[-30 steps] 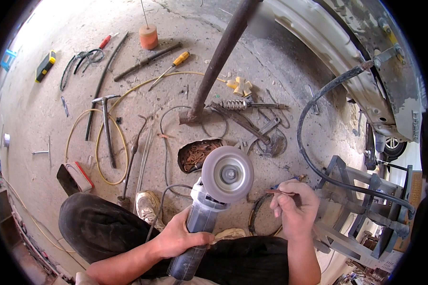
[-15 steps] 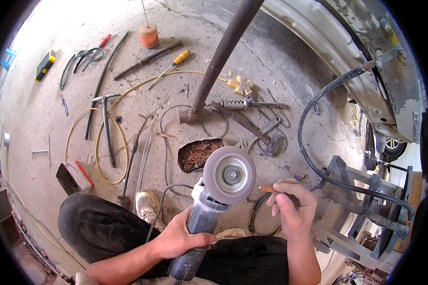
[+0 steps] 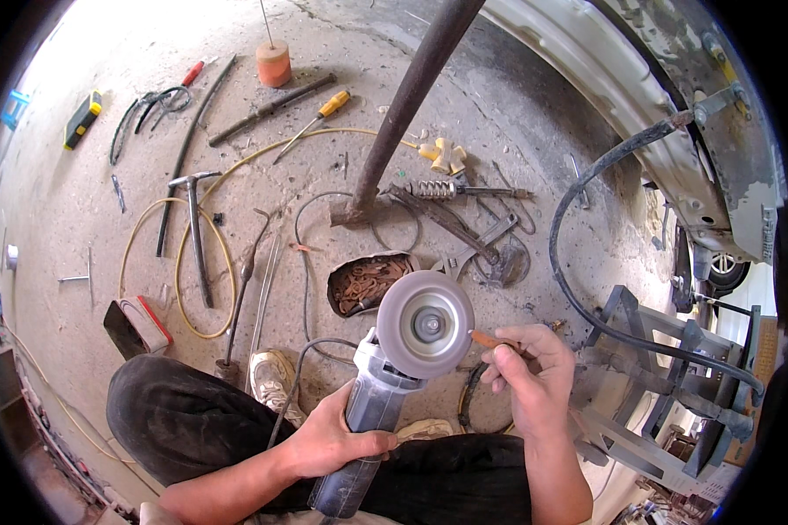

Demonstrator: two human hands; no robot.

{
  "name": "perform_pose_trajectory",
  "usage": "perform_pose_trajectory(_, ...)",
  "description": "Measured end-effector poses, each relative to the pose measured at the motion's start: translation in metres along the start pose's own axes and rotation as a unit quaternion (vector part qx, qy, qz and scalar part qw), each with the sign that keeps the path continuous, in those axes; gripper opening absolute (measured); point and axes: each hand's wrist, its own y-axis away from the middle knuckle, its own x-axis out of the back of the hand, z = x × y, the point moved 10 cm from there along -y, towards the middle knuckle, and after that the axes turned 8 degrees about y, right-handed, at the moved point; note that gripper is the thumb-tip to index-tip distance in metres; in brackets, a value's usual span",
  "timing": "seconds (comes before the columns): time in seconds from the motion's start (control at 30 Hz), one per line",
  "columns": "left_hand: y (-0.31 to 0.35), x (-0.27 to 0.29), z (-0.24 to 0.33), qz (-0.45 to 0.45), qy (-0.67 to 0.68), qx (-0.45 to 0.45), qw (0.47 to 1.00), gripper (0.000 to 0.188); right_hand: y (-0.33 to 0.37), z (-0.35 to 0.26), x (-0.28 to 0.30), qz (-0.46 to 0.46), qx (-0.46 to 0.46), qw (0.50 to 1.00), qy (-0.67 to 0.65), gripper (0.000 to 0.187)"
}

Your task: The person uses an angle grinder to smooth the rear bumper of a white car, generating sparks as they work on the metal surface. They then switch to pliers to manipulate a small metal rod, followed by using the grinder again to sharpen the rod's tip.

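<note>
My left hand (image 3: pixel 337 436) is wrapped round the grey body of an angle grinder (image 3: pixel 375 402), held upright with its round disc (image 3: pixel 396 328) facing me; the disc looks smooth. Between the thumb and fingers of my right hand (image 3: pixel 541 376) is a small rusty metal piece (image 3: pixel 492 339). Its bright tip points left, at or very near the disc's right edge; whether they touch I cannot tell. Just beyond the grinder, a cut-open container (image 3: pixel 331 287) holds many similar rusty pieces (image 3: pixel 368 282).
An adjustable wrench (image 3: pixel 481 245), a hammer (image 3: pixel 198 236), a yellow-handled screwdriver (image 3: pixel 324 114) and a yellow cable (image 3: pixel 271 144) lie on the concrete. A thick pipe (image 3: pixel 407 105) rises ahead. On the right are a black hose (image 3: pixel 556 245) and a metal frame (image 3: pixel 626 319).
My right hand has moved slightly left, bringing the rusty piece's tip up to the disc's edge. The grinder has shifted a little to the right.
</note>
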Motion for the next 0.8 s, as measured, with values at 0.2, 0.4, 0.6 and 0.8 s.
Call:
perform_pose_trajectory(0.2, 0.0, 0.002, -0.001, 0.003, -0.006, -0.007, 1.0, 0.063, 0.003, -0.015, 0.001, 0.021, 0.049, 0.994, 0.093, 0.012)
perform_pose_trajectory(0.4, 0.0, 0.002, -0.004, 0.0, 0.003, 0.0, 1.0, 0.062, 0.006, -0.026, 0.0, 0.037, 0.095, 0.983, 0.151, 0.01)
perform_pose_trajectory(0.6, 0.0, 0.0, -0.002, 0.0, 0.037, 0.01, 0.999, 0.063, 0.006, -0.027, 0.0, 0.034, 0.112, 0.98, 0.163, 0.011)
perform_pose_trajectory(0.8, 0.0, 0.002, -0.001, 0.006, -0.002, -0.005, 1.0, 0.061, 0.005, -0.025, 0.011, 0.042, 0.083, 0.992, 0.079, 0.014)
